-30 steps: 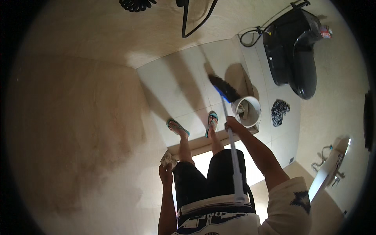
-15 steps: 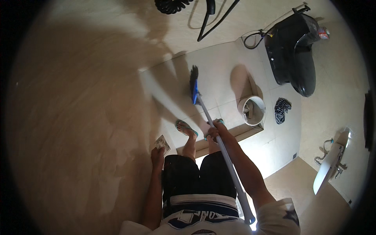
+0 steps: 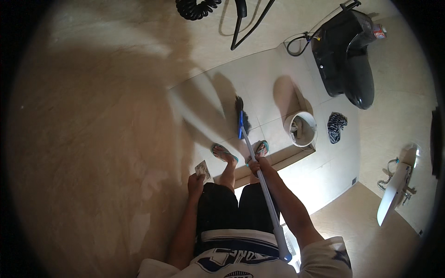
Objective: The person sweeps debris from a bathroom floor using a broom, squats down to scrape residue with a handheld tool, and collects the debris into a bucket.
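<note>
My right hand is wrapped round the grey handle of a broom. The handle runs from beside my right hip down to a blue head with dark bristles, just beyond my feet. Whether the bristles touch the floor I cannot tell. Low on my left side, my left hand grips a small flat rectangular piece, pale with dark smudges; its exact kind is unclear. My feet in teal flip-flops stand between the broom head and a low raised edge.
Right of the broom stands a white bucket with pale pieces inside. Beyond it are a dark patterned cloth on the floor and a black toilet. A white basin is at far right. Black coiled hose hangs at the top.
The broom head has shifted right and nearer my feet, and its handle stands at a slightly different angle. My left hand has moved a little right with the flat piece.
</note>
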Demonstrator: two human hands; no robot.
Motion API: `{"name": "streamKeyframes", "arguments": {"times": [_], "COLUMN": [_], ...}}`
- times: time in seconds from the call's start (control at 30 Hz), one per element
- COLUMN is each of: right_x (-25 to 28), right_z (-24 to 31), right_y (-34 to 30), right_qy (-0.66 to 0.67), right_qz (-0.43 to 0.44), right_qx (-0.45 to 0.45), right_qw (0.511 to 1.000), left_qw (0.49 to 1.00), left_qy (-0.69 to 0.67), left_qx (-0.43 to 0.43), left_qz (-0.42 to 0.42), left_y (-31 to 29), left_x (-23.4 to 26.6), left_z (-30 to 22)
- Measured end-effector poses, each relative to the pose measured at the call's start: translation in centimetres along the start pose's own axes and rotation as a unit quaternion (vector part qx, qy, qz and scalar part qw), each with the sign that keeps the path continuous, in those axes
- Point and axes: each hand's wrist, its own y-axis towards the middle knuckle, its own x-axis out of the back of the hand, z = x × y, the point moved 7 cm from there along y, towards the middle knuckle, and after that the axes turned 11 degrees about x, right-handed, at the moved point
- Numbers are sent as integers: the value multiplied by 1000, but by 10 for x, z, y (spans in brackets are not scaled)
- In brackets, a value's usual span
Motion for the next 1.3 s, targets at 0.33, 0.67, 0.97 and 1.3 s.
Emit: {"name": "streamKeyframes", "arguments": {"times": [0.33,0.67,0.97,1.3], "right_x": [-25,-54,-420,-513], "right_z": [-26,155,289,318], "right_y": [-131,-341,-188,-41], "right_qy": [-268,-927,-920,-786], "right_qz": [-8,-305,-245,-191], "right_qx": [123,201,178,313], "right_qw": [956,81,-250,-497], "left_qw": [990,962,970,905], "left_qy": [140,189,189,-360], "left_qx": [-2,-196,-155,195], "left_qz": [13,6,9,113], "left_y": [74,145,75,-38], "left_x": [18,-27,-141,-216], "left_z": [15,-192,-128,-55]}}
